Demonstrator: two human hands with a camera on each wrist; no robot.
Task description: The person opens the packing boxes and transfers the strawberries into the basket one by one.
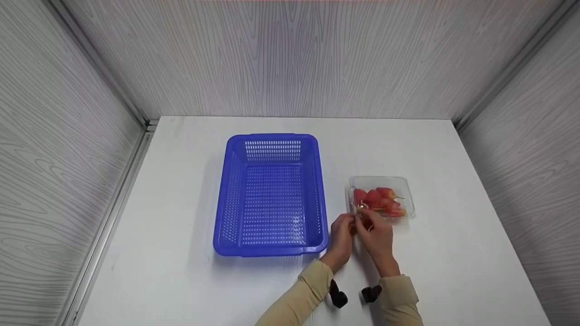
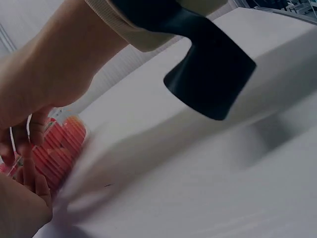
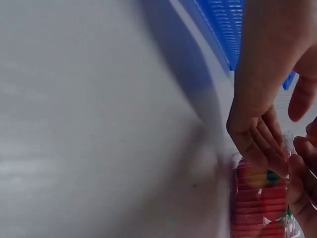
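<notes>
Both hands meet at the near-left corner of the clear clamshell box [image 1: 383, 198] of red fruit, just right of the blue basket [image 1: 272, 194] on the table [image 1: 181, 271]. The left hand [image 1: 342, 231] and right hand [image 1: 375, 231] pinch its edge with curled fingers; the box lies just beyond both hands.

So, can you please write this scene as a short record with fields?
surface: white table
basket: blue plastic basket, nothing visible inside, left of the box
box: clear plastic box with red fruit inside
left hand: at the box's near left corner
right hand: at the same corner, fingers curled
grip: cannot tell exactly
</notes>
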